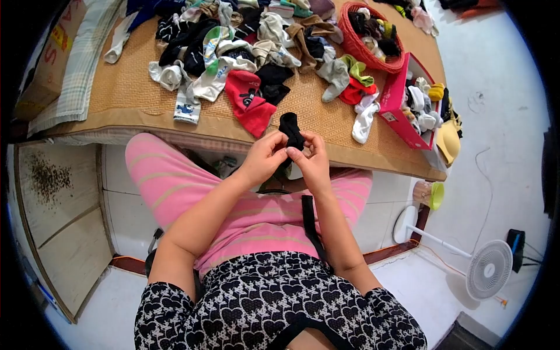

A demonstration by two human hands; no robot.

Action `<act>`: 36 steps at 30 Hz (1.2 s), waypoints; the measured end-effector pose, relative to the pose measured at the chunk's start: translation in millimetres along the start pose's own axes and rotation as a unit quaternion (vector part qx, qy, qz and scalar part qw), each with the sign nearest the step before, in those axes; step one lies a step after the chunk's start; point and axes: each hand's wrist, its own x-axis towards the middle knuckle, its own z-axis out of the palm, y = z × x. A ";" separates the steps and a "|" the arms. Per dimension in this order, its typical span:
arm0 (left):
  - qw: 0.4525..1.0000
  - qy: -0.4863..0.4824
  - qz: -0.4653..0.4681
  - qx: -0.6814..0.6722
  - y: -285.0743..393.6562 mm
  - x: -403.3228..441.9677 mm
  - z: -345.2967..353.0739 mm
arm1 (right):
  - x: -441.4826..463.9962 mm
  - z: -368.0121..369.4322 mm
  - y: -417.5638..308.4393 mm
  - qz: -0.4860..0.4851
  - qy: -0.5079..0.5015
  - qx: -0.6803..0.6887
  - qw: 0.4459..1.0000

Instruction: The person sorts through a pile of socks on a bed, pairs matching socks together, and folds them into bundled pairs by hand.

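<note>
Between my two hands, just over the near edge of the woven mat, is a black sock. My left hand pinches one side of it with thumb and fingers. On the other side my right hand grips it the same way, and the thumbs nearly meet. The sock's far end points up toward the mat. Close beyond my hands lies a red sock with dark marks, beside a black sock. A white sock lies to the right, near a red and green sock bunch.
A large heap of mixed socks covers the far part of the mat. A red woven basket and a pink box hold more socks at right. A white fan stands on the floor; a cardboard box is at left.
</note>
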 end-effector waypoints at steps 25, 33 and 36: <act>0.782 0.091 -0.235 -0.570 -9.1 16.2 14.8 | 6.8 6.3 16.4 0.362 0.202 0.510 0.753; 0.935 0.191 -0.166 -0.247 -14.2 27.3 -4.1 | -11.5 11.1 18.5 0.389 -0.081 0.580 0.711; 0.904 0.067 -0.214 -0.364 -30.3 13.7 -4.2 | -10.1 3.7 -0.3 0.287 -0.228 0.585 0.723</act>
